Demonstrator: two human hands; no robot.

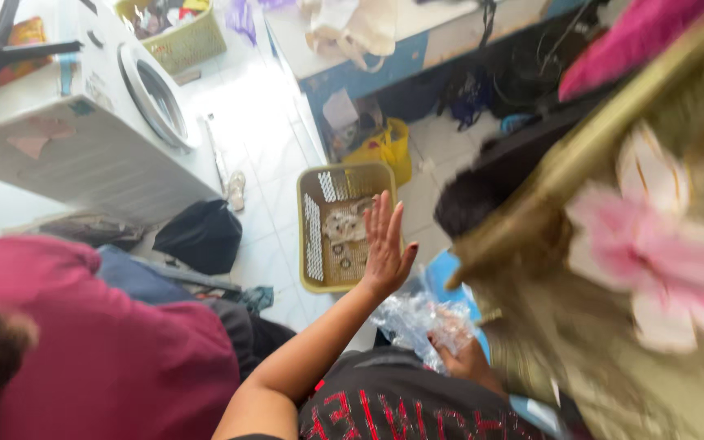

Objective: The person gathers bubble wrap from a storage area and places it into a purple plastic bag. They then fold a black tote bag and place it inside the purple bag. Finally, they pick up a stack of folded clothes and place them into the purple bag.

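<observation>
My left hand [386, 244] is raised with its fingers spread, holding nothing, in the air in front of a yellow plastic basket [313, 244] that stands on the tiled floor. My right hand [464, 360] is lower down and closed on a crumpled piece of clear plastic wrap [411, 319]. Just below both hands lies a black garment with red lettering [385, 407]. A blurred olive-gold cloth with pink flowers [645, 244] fills the right side, close to my right hand.
A person in a magenta top [99, 350] is at the lower left. A white washing machine [83, 122] stands at the upper left, with a black bag [201, 236] on the floor by it. A blue counter [385, 57] and a yellow bag [389, 147] are behind.
</observation>
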